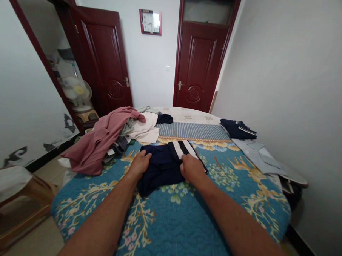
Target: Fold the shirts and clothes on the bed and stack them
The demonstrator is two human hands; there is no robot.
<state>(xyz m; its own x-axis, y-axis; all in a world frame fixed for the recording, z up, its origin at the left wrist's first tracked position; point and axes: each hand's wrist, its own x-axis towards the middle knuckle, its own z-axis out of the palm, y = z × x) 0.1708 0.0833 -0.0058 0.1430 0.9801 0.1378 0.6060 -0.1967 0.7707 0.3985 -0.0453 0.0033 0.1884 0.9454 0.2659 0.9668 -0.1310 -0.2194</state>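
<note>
A dark navy garment (162,166) with a black-and-white striped part lies on the blue flowered bedspread (184,219) in front of me. My left hand (140,163) rests on its left edge, fingers curled onto the cloth. My right hand (192,169) is closed on its right edge, just below the stripes. Both forearms reach in from the bottom of the view.
A heap of unfolded clothes, with a pink garment (99,142) on top, lies at the bed's left. A folded navy piece (238,129) and a folded grey piece (256,156) sit along the right wall. A wooden stool (12,196) stands left; two dark red doors are behind.
</note>
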